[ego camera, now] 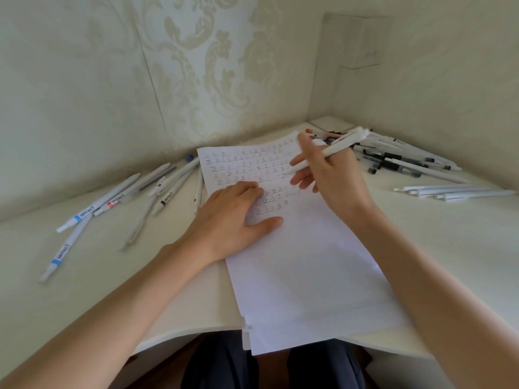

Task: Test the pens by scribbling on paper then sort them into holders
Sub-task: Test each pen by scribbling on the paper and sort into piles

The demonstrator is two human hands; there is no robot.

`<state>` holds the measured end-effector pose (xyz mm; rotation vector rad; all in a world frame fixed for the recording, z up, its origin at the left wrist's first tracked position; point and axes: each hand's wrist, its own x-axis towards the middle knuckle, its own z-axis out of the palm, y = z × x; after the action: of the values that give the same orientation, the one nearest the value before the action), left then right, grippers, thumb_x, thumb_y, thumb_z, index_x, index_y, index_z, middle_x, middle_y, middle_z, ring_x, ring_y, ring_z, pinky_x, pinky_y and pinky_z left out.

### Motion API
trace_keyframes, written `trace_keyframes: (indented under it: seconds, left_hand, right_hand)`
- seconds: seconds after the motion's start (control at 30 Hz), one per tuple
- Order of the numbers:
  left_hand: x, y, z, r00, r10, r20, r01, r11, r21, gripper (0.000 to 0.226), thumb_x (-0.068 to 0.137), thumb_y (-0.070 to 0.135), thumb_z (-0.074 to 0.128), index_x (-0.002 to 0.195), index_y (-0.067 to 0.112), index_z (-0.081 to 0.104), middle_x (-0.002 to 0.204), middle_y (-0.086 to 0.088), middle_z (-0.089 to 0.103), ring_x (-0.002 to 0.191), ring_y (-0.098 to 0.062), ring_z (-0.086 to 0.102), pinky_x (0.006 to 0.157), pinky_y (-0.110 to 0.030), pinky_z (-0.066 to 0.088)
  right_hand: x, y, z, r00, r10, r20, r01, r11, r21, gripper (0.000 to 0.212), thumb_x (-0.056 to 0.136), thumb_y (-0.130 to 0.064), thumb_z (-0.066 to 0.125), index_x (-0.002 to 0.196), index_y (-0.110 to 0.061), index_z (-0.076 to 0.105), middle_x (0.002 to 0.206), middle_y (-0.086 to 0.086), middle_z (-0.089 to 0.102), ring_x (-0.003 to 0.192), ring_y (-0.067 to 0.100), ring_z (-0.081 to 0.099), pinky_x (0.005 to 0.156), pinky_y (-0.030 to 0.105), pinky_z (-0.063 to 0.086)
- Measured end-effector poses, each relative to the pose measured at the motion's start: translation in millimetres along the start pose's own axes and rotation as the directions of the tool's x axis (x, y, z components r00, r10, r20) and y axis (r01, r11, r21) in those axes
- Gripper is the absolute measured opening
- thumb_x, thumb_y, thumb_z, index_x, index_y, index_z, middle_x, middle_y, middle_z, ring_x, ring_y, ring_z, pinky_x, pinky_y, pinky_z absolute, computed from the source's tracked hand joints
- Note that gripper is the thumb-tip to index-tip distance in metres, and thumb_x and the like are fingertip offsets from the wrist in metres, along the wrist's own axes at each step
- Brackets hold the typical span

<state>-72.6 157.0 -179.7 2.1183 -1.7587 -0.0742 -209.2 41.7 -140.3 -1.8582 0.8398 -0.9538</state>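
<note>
Nearest on my feed, at 6 o'clock: a dark-trousered lap under the edge of the white desk. The paper sheet lies mid-desk. Its near end hangs over the desk edge and its far end angles toward 11 o'clock. The near half is blank; the far half is filled w/ rows of handwritten 正 marks.

L hand lies palm-down on the sheet's left edge, approx mid-frame. Fingers are straight and close together, pointing to 1 o'clock, w/ the thumb spread out to the right. It presses the paper and holds nothing.

R hand is just beyond, at 1 o'clock from the L hand, over the written rows. Thumb and forefinger pinch a white pen; the other fingers are loosely spread below it. The pen slants, tip end low toward 9 o'clock, back end up toward 2 o'clock. The back end is blurred, so I can't tell if there's more than one pen in the grip. I also can't tell if the tip touches the paper.

At 9 o'clock of the sheet, a left scatter of pens lies flat on the desk, mostly white, some w/ blue or red bands. At 3 o'clock is a short row of white pens, side by side. Farther off, at 2 o'clock in the desk corner, is a corner heap of pens, white and black-gripped. Patterned wallpaper is behind it all.
</note>
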Motion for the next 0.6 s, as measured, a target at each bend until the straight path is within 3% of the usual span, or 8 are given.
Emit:
trace_keyframes:
  seconds: [0.07,0.13,0.23,0.3,0.37,0.43,0.6]
  left_hand:
    - [0,0,1,1.000,-0.003,0.012,0.003,1.000,0.013,0.076,0.080,0.070,0.042,0.137,0.021,0.041,0.145,0.007,0.036,0.133,-0.014,0.032,0.109,-0.028,0.023]
    - [0,-1,2,1.000,-0.001,0.013,0.001,1.000,0.010,0.083,0.073,0.075,0.033,0.137,0.022,0.042,0.144,0.007,0.036,0.133,-0.013,0.033,0.109,-0.029,0.024]
    - [-1,-3,3,0.999,0.041,-0.011,-0.041,0.999,-0.027,0.076,0.074,0.071,0.035,0.131,0.022,0.048,0.140,0.008,0.040,0.130,-0.013,0.037,0.107,-0.027,0.024]
    - [-1,-3,2,0.993,0.119,-0.018,-0.120,0.990,-0.068,0.055,0.083,0.058,0.044,0.125,0.024,0.054,0.138,0.006,0.044,0.128,-0.014,0.039,0.105,-0.022,0.023]
    - [-2,-3,2,0.980,0.197,0.013,-0.195,0.975,-0.106,0.044,0.087,0.048,0.040,0.122,0.028,0.058,0.136,0.001,0.046,0.126,-0.016,0.041,0.105,-0.025,0.024]
    - [-1,-4,3,0.967,0.250,0.058,-0.240,0.961,-0.136,0.047,0.087,0.048,0.031,0.122,0.033,0.058,0.134,-0.004,0.048,0.125,-0.019,0.043,0.106,-0.033,0.030]
    - [-1,-5,4,0.969,0.231,0.084,-0.216,0.964,-0.153,0.049,0.086,0.050,0.026,0.124,0.040,0.056,0.136,-0.002,0.046,0.128,-0.017,0.040,0.107,-0.035,0.030]
  right_hand:
    - [1,6,5,0.998,0.028,0.049,-0.025,0.998,-0.061,0.032,0.085,-0.038,0.068,0.071,-0.009,0.063,0.059,0.002,0.064,0.052,0.006,0.055,0.050,0.016,0.040]
    - [2,12,9,0.995,0.081,0.060,-0.074,0.991,-0.116,0.033,0.080,-0.033,0.073,0.065,-0.014,0.050,0.057,-0.001,0.055,0.048,0.005,0.045,0.048,0.018,0.036]
    - [4,18,11,0.991,0.120,0.056,-0.111,0.984,-0.141,0.032,0.079,-0.015,0.063,0.061,-0.018,0.036,0.053,-0.001,0.040,0.046,0.008,0.031,0.044,0.021,0.026]
    - [7,20,9,0.993,0.112,0.030,-0.106,0.981,-0.165,0.033,0.077,-0.011,0.058,0.060,-0.018,0.030,0.053,-0.003,0.030,0.048,0.010,0.025,0.043,0.021,0.021]
    - [8,22,8,0.995,0.092,0.037,-0.083,0.978,-0.190,0.034,0.076,-0.010,0.058,0.060,-0.018,0.029,0.053,-0.004,0.028,0.048,0.010,0.024,0.041,0.019,0.020]
    - [9,24,8,0.996,0.072,0.054,-0.060,0.978,-0.198,0.033,0.076,-0.010,0.058,0.061,-0.017,0.030,0.054,-0.003,0.028,0.049,0.009,0.024,0.042,0.020,0.021]
    - [8,26,10,0.995,0.047,0.087,-0.027,0.975,-0.219,0.033,0.077,-0.011,0.059,0.061,-0.017,0.031,0.055,-0.003,0.030,0.050,0.009,0.026,0.045,0.021,0.022]
